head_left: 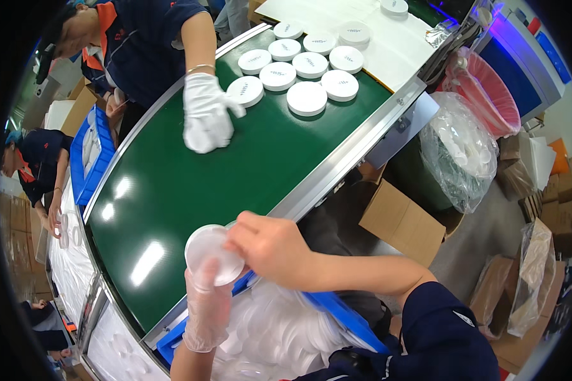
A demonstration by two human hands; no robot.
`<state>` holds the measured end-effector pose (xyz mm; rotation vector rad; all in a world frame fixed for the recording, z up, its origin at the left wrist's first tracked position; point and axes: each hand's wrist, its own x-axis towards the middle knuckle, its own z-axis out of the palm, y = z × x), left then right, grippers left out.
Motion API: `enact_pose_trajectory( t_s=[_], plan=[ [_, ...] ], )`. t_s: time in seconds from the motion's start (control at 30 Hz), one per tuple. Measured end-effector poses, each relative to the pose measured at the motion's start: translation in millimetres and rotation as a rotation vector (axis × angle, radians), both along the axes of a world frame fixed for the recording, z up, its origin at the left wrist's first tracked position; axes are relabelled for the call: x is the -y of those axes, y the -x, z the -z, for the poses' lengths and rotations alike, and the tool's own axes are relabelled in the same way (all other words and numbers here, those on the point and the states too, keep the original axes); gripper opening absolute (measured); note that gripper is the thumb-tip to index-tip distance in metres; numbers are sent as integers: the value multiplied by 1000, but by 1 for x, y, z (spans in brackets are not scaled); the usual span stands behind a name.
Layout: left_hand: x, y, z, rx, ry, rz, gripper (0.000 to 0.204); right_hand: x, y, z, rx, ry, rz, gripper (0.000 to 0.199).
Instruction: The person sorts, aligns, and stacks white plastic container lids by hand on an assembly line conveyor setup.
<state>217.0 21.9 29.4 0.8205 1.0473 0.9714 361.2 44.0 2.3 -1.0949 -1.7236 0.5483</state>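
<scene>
My left hand (206, 305), in a thin clear glove, holds a round clear plastic lid (211, 254) from below at the near edge of the green conveyor belt (190, 184). My bare right hand (270, 247) grips the lid's right rim from above. Below both hands a blue crate (346, 317) is filled with several more clear lids. Across the belt a co-worker's white-gloved hand (206, 114) presses down on a white item on the belt. Several white round caps (306, 98) lie grouped at the belt's far end.
An open cardboard box (403, 222) and a clear bag of plastic parts (461, 149) stand right of the belt, with a pink-lined bin (489, 95) behind. Another blue crate (89, 159) sits at the left, and other workers stand beside it.
</scene>
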Motion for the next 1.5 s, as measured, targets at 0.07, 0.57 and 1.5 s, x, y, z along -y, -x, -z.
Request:
enact_pose_trajectory(
  t_s=[0.07,0.57,1.5],
  plan=[
    [-8,-3,4,-145,-53,-21,43,-3,0,-5,147,46,101,31],
    [-37,-36,35,-319,-89,-218,24,-38,-36,23,-391,287,-262,20],
    [-74,-4,53,-81,-150,-470,7,-91,-78,46,457,24,303,86]
  ],
)
